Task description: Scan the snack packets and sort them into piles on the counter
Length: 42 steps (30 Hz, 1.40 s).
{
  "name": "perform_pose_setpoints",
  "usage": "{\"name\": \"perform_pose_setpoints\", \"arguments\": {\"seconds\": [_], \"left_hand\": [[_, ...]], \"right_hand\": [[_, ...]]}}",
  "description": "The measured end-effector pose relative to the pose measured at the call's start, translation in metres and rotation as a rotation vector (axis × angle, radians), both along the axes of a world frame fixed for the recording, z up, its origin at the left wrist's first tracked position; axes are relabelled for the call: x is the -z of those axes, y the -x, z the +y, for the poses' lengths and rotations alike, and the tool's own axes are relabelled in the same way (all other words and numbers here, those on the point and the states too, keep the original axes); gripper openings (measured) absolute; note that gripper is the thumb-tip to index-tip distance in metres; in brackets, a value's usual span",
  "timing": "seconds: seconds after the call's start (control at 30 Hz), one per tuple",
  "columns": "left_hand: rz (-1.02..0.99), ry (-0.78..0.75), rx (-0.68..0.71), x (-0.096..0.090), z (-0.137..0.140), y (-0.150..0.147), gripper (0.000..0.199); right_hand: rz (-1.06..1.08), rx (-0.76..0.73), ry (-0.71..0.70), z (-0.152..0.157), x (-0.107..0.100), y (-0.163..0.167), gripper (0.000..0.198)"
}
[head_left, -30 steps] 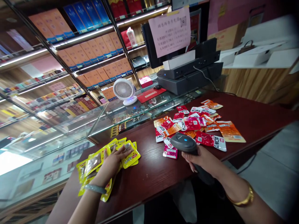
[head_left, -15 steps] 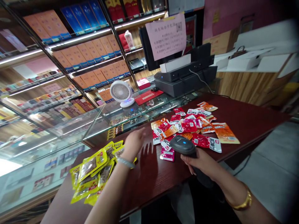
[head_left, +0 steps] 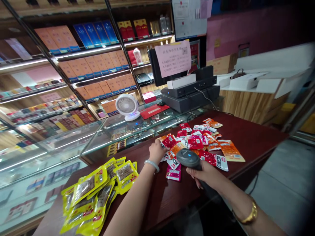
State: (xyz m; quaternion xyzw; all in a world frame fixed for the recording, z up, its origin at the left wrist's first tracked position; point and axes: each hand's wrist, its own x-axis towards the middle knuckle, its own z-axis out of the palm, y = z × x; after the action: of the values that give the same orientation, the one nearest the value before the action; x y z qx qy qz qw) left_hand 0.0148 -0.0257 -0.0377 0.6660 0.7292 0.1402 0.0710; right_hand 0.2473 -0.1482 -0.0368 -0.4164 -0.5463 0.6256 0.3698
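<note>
My left hand (head_left: pixel 157 152) reaches over the dark red counter, its slightly bent fingers apart and at the left edge of a loose pile of red, orange and white snack packets (head_left: pixel 195 143). No packet is lifted in it. A black handheld barcode scanner (head_left: pixel 188 158) with a small blue light is gripped in my right hand (head_left: pixel 208 173), its head over the front of the pile. A magenta packet (head_left: pixel 173 172) lies just left of the scanner. Yellow snack packets (head_left: pixel 94 193) with clear windows are heaped to the left of my left forearm.
A glass display case (head_left: pixel 103 139) runs behind the counter, with a white fan (head_left: pixel 127 106) and a red mat (head_left: pixel 155 111) on it. A monitor with a pink notice (head_left: pixel 173 59) stands beside a black cash register unit (head_left: pixel 192 98). Stocked shelves line the back.
My left hand has moved from beside the yellow packets rightward to the red and orange pile. The right hand still holds the scanner over the pile. The camera view has shifted slightly.
</note>
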Motion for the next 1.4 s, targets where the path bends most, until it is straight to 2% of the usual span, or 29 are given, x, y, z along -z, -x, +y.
{"name": "perform_pose_setpoints", "arguments": {"seconds": [0.13,0.23,0.43,0.57,0.67,0.73,0.83,0.97,1.07,1.17,1.27,1.33,1.4], "left_hand": [[-0.353,-0.128,-0.023,0.006,-0.015,0.020,0.036],[-0.483,-0.162,-0.052,0.011,-0.025,0.037,0.032],[-0.545,-0.197,-0.074,0.022,-0.034,0.059,0.033],[-0.505,-0.192,-0.108,0.022,-0.037,0.069,0.028],[-0.516,-0.175,-0.142,0.015,-0.038,0.077,0.031],[-0.478,-0.162,-0.188,0.009,-0.040,0.083,0.038],[-0.263,-0.161,-0.253,0.001,-0.046,0.095,0.045],[0.039,-0.128,-0.323,-0.004,-0.055,0.107,0.035],[0.170,-0.223,-0.364,-0.003,-0.058,0.102,0.038],[0.162,-0.319,-0.217,0.000,-0.058,0.081,0.046],[0.106,-0.213,-0.030,0.006,-0.058,0.057,0.051],[0.083,-0.136,0.078,0.011,-0.059,0.048,0.061],[0.062,-0.124,0.216,0.015,-0.059,0.045,0.072]], "right_hand": [[-0.027,-0.036,-0.058,0.016,-0.013,0.010,0.038],[-0.023,-0.049,-0.094,0.027,-0.021,0.025,0.035],[-0.072,-0.076,-0.081,0.039,-0.035,0.056,0.035],[-0.085,-0.092,-0.109,0.047,-0.032,0.065,0.034],[-0.086,-0.096,-0.107,0.051,-0.028,0.069,0.034],[-0.078,-0.100,-0.086,0.050,-0.029,0.070,0.034],[-0.063,-0.096,-0.057,0.047,-0.032,0.068,0.036],[-0.102,-0.065,-0.034,0.042,-0.030,0.057,0.041],[-0.122,-0.045,-0.026,0.039,-0.025,0.047,0.049],[-0.117,-0.040,-0.039,0.038,-0.020,0.041,0.052],[-0.108,-0.049,-0.047,0.037,-0.018,0.040,0.049],[-0.129,-0.063,-0.051,0.038,-0.020,0.041,0.044],[-0.158,-0.078,-0.062,0.040,-0.023,0.041,0.041]]}}
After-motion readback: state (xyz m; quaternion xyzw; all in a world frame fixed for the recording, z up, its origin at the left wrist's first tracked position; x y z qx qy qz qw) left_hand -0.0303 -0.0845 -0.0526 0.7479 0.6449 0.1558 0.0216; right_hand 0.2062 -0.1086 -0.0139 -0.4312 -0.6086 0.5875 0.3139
